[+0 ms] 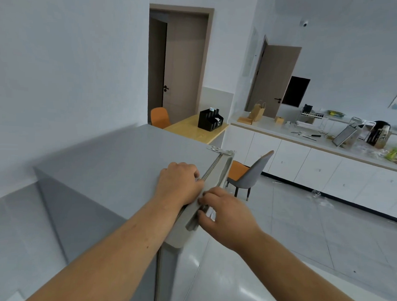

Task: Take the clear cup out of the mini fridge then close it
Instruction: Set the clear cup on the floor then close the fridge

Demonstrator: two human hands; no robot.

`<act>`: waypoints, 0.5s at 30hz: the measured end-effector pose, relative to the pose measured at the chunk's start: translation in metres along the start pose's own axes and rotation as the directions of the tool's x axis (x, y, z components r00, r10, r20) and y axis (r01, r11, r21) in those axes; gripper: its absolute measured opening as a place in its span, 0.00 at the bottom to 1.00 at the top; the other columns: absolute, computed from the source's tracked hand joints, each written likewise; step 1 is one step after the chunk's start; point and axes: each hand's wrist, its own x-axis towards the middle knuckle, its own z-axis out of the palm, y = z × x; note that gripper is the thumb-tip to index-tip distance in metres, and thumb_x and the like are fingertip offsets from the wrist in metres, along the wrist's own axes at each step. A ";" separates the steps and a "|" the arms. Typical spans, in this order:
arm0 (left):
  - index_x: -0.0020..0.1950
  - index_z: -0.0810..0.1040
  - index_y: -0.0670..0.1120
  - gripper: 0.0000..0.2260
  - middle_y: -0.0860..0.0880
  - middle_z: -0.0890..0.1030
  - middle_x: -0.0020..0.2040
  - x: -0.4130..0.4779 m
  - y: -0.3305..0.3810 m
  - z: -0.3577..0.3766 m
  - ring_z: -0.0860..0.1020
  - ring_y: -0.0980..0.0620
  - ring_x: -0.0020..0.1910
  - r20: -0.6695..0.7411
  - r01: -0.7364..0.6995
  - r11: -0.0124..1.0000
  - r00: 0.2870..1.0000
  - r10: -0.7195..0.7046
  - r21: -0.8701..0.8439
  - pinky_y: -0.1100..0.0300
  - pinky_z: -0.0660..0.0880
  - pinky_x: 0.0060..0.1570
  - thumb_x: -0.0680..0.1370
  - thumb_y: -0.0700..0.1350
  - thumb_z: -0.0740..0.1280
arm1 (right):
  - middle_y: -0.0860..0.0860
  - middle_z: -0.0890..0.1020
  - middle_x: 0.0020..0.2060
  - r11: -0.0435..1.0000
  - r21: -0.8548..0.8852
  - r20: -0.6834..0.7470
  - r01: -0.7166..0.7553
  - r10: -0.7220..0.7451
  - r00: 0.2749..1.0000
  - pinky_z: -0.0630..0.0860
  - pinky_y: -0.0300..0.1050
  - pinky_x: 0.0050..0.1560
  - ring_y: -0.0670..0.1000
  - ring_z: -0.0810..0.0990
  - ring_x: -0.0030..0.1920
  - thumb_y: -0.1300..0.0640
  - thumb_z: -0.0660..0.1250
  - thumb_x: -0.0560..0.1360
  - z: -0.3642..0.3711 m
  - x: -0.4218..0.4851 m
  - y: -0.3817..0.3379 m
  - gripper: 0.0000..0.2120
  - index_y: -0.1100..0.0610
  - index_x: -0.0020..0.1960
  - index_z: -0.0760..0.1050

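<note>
The grey mini fridge (116, 161) stands below me, seen from above, against the white wall. Its door (217, 173) runs along the right edge of the top and looks only slightly ajar. My left hand (179, 183) rests on the fridge top with its fingers curled over the gap at the door's upper edge. My right hand (227, 213) grips the door's top edge from the outer side, fingers wrapped around it. The clear cup is not visible; the fridge interior is hidden.
A grey and orange chair (248, 174) stands right behind the door. Beyond it are a wooden table (193, 128) with a black organiser (210, 119), an orange chair (159, 117) and a long white counter (305, 149) with clutter. Tiled floor spreads to the right.
</note>
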 end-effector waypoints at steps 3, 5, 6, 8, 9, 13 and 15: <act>0.53 0.82 0.55 0.11 0.53 0.83 0.52 -0.001 0.002 0.000 0.75 0.48 0.52 -0.010 -0.012 1.000 1.000 0.012 0.012 0.49 0.73 0.51 0.75 0.55 0.65 | 0.42 0.78 0.53 1.000 0.002 0.010 -0.003 0.003 1.000 0.78 0.42 0.47 0.44 0.77 0.48 0.42 0.62 0.78 0.002 -0.002 0.002 0.16 0.48 0.59 0.80; 0.53 0.82 0.54 0.11 0.53 0.83 0.51 -0.002 0.003 0.000 0.74 0.49 0.51 -0.021 -0.022 0.999 1.000 0.023 0.038 0.50 0.73 0.50 0.75 0.55 0.65 | 0.41 0.78 0.54 1.000 0.001 0.008 0.006 -0.006 1.000 0.76 0.40 0.47 0.43 0.77 0.50 0.42 0.61 0.79 0.002 -0.004 0.004 0.16 0.47 0.60 0.80; 0.52 0.82 0.54 0.10 0.53 0.83 0.50 -0.003 0.003 0.000 0.75 0.49 0.50 -0.020 -0.028 0.998 0.999 0.029 0.048 0.50 0.74 0.49 0.75 0.55 0.65 | 0.42 0.79 0.54 1.000 -0.009 0.005 0.012 -0.012 1.000 0.75 0.40 0.48 0.44 0.77 0.51 0.42 0.60 0.80 0.002 -0.003 0.005 0.16 0.47 0.59 0.80; 0.51 0.82 0.53 0.10 0.53 0.83 0.48 -0.004 0.006 -0.001 0.76 0.49 0.49 -0.015 -0.054 0.998 0.998 0.054 0.035 0.49 0.75 0.48 0.75 0.55 0.65 | 0.43 0.81 0.56 0.998 -0.054 0.010 0.024 -0.024 1.000 0.74 0.43 0.55 0.46 0.76 0.57 0.41 0.59 0.81 -0.001 0.000 0.007 0.16 0.47 0.58 0.80; 0.51 0.81 0.53 0.11 0.53 0.83 0.48 -0.004 0.008 -0.002 0.76 0.49 0.49 -0.018 -0.075 0.997 0.997 0.075 0.018 0.49 0.76 0.48 0.75 0.55 0.64 | 0.44 0.81 0.57 0.995 -0.095 0.015 0.024 -0.022 1.000 0.73 0.45 0.62 0.48 0.75 0.61 0.40 0.57 0.82 -0.003 0.001 0.011 0.18 0.48 0.59 0.80; 0.60 0.81 0.51 0.19 0.52 0.84 0.56 -0.007 0.023 -0.007 0.78 0.50 0.55 -0.088 -0.186 0.980 0.977 0.192 0.076 0.49 0.77 0.53 0.78 0.62 0.61 | 0.49 0.75 0.71 0.981 -0.164 -0.030 -0.105 0.102 0.994 0.57 0.54 0.79 0.54 0.64 0.77 0.33 0.47 0.83 -0.020 -0.001 0.032 0.30 0.49 0.73 0.72; 0.66 0.79 0.51 0.25 0.51 0.82 0.64 -0.010 0.034 -0.008 0.76 0.49 0.63 -0.100 -0.235 0.963 0.963 0.249 0.133 0.48 0.75 0.60 0.80 0.67 0.57 | 0.48 0.70 0.76 0.973 -0.151 -0.090 -0.172 0.160 0.983 0.51 0.56 0.81 0.54 0.57 0.80 0.31 0.43 0.83 -0.035 -0.004 0.044 0.33 0.48 0.77 0.67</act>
